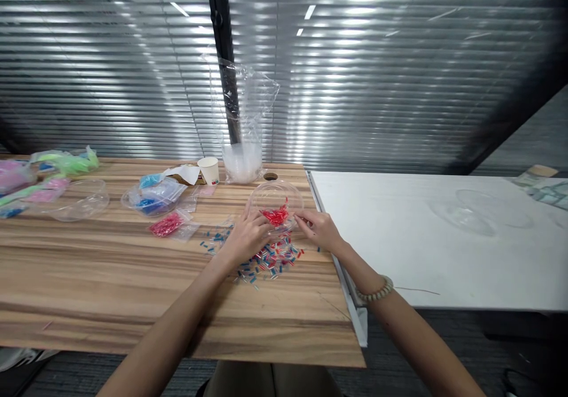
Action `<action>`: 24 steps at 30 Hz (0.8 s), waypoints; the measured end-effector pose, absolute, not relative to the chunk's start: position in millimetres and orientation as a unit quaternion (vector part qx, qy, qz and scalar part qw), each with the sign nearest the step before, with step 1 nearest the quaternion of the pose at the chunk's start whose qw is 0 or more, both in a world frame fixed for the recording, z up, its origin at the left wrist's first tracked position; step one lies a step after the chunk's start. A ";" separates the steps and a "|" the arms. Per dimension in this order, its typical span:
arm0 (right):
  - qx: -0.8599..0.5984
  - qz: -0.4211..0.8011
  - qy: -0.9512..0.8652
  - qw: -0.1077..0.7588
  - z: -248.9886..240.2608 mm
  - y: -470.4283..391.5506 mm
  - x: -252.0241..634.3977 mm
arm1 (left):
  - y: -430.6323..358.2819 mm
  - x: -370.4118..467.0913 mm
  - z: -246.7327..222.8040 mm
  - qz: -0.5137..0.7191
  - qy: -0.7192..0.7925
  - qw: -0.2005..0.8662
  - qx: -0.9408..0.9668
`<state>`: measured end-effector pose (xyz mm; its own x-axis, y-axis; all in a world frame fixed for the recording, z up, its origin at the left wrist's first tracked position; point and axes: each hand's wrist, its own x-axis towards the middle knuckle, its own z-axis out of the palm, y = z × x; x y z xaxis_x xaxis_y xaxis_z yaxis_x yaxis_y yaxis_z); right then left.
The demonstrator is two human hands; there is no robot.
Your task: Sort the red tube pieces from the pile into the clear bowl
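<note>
A clear plastic bowl point(276, 187) stands near the right end of the wooden table, with a heap of small red tube pieces point(276, 215) inside. My left hand point(249, 236) is at the bowl's front left edge, its fingers bent and close together; their tips are partly hidden. On the other side, my right hand point(320, 229) has thumb and fingertips pinched together by the bowl's right rim; anything between them is too small to make out. Loose blue, red and clear tube pieces point(270, 260) lie scattered on the wood before the bowl and under my left hand.
Left of my hands lie a bag of pink-red pieces point(167, 225) and a clear dish with bagged blue pieces point(153, 203). Behind stand a paper cup point(208, 170) and stacked clear containers in plastic point(242, 161). A white table point(377, 219) adjoins on the right.
</note>
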<state>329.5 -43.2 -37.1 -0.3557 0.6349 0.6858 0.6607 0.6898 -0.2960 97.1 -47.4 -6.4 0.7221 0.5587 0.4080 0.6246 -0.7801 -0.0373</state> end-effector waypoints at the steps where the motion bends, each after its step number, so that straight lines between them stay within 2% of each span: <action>1: -0.395 -0.017 -0.823 0.408 -37.3 -43.1 329.6 | -47.5 97.2 -6.0 -0.189 -0.320 0.086 -0.924; 24: -0.398 -0.026 -0.831 0.387 -30.4 -46.4 328.1 | -50.2 100.6 -5.7 -0.157 -0.343 0.068 -0.924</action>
<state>328.1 -46.4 -30.4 -0.3834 0.6419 0.6640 0.6822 0.6815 -0.2649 100.6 -50.2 -5.7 0.7156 0.6120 0.3367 0.6549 -0.7555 -0.0185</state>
